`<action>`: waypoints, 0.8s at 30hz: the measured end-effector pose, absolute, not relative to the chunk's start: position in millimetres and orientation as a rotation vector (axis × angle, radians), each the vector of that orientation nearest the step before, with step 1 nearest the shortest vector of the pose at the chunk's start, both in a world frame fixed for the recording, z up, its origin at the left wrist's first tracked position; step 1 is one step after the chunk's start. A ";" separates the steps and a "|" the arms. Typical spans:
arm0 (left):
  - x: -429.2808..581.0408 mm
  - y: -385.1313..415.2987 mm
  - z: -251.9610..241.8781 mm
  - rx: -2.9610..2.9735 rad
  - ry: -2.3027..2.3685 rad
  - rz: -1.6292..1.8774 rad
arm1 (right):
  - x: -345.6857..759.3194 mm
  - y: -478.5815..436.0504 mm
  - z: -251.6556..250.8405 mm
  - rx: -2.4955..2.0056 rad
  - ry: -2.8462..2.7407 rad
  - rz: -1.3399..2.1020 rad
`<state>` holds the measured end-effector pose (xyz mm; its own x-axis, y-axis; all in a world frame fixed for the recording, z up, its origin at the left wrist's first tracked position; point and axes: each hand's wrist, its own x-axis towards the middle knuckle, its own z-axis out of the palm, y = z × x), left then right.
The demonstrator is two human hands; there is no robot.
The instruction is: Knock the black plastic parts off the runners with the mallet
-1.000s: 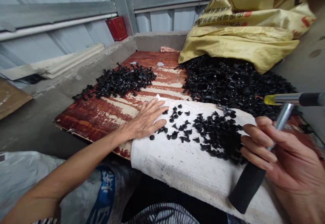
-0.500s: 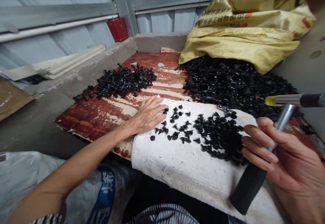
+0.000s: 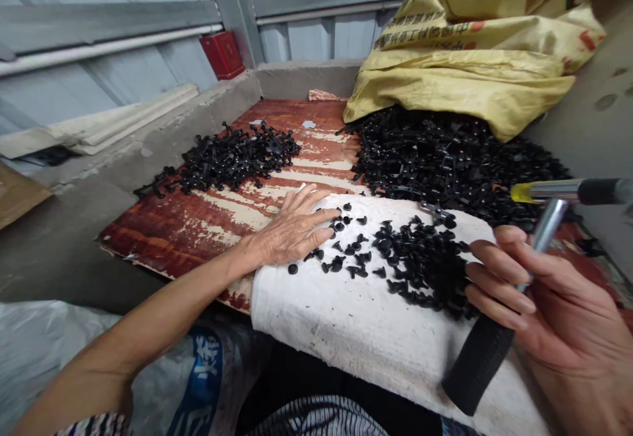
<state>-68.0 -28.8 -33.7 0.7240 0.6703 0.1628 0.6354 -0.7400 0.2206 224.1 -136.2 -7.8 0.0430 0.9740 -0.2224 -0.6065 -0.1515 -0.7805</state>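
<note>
Dozens of small black mushroom-headed plastic fasteners (image 3: 420, 258) lie on a folded white cloth pad (image 3: 346, 337) between the two hands, scattered thinly just past the left fingertips and bunched thickly right in front of the right hand. The left hand (image 3: 291, 231) lies palm down and open, fingers spread and holding nothing, resting on the pad's near end and pressing it flat. The right hand (image 3: 548, 304) is half closed around the steel shaft of a small hammer (image 3: 544, 241). The hammer's black rubber grip (image 3: 477, 363) slants down toward the person, and its yellow-tipped head (image 3: 544, 190) is raised clear of the cloth.

The step in hand appears to be a pause with the hammer up and the pad steadied, no blow landing. Any stroke would call for a single fastener lined up under the head, with the left fingers well clear.

Ahead of the left hand, a looser pile of fasteners (image 3: 232, 155) sits on a red-stained, peeling plywood board (image 3: 163, 238). Ahead of the right hand, a far larger heap (image 3: 445, 159) spills from under a yellow woven sack (image 3: 475, 53). Beneath the left forearm lies a white sack with blue print (image 3: 198, 383).
</note>
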 end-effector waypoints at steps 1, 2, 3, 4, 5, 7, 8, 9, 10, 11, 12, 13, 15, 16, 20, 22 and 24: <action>-66.7 -27.4 -33.6 2.780 1.044 0.354 | 224.4 -136.0 -8.5 -0.901 -0.537 1.505; -65.1 -25.9 -33.3 2.786 1.030 0.358 | 224.6 -135.9 -9.0 -0.899 -0.529 1.506; -63.2 -24.3 -33.0 2.793 1.017 0.362 | 224.9 -135.9 -9.3 -0.897 -0.523 1.505; -61.2 -22.6 -32.7 2.799 1.008 0.363 | 225.2 -136.0 -9.4 -0.897 -0.522 1.504; -59.1 -20.9 -32.3 2.802 1.003 0.359 | 225.4 -136.1 -9.3 -0.897 -0.525 1.504; -55.7 -17.6 -31.8 2.795 1.012 0.340 | 225.7 -136.2 -9.0 -0.898 -0.537 1.505; -54.7 -16.2 -31.7 2.785 1.023 0.328 | 225.9 -136.1 -8.8 -0.897 -0.545 1.506; -54.2 -14.9 -31.8 2.773 1.035 0.316 | 226.0 -136.0 -8.6 -0.895 -0.552 1.505; -54.1 -13.8 -32.2 2.762 1.045 0.307 | 226.0 -135.8 -8.4 -0.892 -0.558 1.504; -54.3 -12.7 -32.8 2.752 1.050 0.302 | 226.0 -135.6 -8.1 -0.889 -0.564 1.503; -54.9 -11.7 -33.6 2.746 1.051 0.300 | 226.0 -135.4 -7.8 -0.889 -0.567 1.505; -55.5 -10.5 -34.6 2.744 1.051 0.302 | 226.0 -135.2 -7.5 -0.891 -0.565 1.507; -56.9 -7.9 -36.7 2.744 1.061 0.314 | 226.0 -135.1 -7.0 -0.889 -0.556 1.519; -57.5 -6.5 -37.5 2.745 1.073 0.315 | 226.1 -135.1 -6.8 -0.886 -0.550 1.522; -60.2 -3.0 -37.3 2.764 1.112 0.296 | 226.3 -135.4 -6.9 -0.869 -0.530 1.524; -62.0 -4.4 -34.8 2.803 1.086 0.346 | 226.3 -135.5 -7.3 -0.870 -0.527 1.530; -63.8 -8.3 -31.4 2.853 1.010 0.443 | 226.5 -135.7 -7.7 -0.867 -0.528 1.534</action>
<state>-63.8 -8.3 -31.4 0.7406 0.6268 0.2423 0.6028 -0.7790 0.1728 226.5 -135.7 -7.7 0.0153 0.9753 -0.2203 -0.6329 -0.1611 -0.7573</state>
